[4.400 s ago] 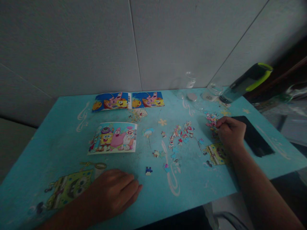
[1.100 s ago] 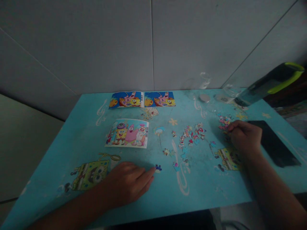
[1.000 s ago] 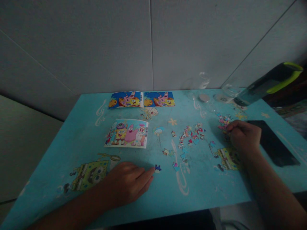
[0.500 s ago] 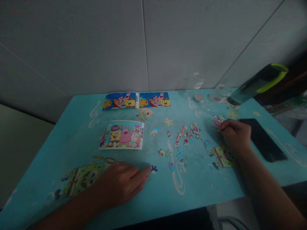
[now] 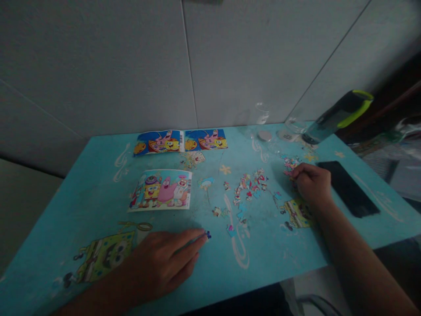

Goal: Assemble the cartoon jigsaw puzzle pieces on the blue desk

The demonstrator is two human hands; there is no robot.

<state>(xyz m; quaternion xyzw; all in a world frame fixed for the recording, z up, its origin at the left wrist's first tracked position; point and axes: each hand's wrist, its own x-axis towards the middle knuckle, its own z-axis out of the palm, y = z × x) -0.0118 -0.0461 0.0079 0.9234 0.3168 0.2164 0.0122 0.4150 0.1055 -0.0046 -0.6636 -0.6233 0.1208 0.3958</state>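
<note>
I have the two hands well apart over the table (image 5: 108, 175). The left hand (image 5: 167, 256) reaches in with two fingers slightly parted, their tips at a small puzzle piece (image 5: 208, 235); I can't tell whether they pinch it or only press it. The right hand (image 5: 311, 182) is curled at the near edge of a pile of pieces (image 5: 291, 163), and whether anything sits between finger and thumb I can't make out. The relation that counts: the piece lies flat at the left fingertips, far from the right hand, below the right end of the picture card (image 5: 161, 191). It looks dark blue, partly covered, so its long axis is hidden from me. Beyond, loose pieces (image 5: 246, 188) lie scattered, with a black phone (image 5: 349, 188) and a bottle (image 5: 338, 116) farther right.
</note>
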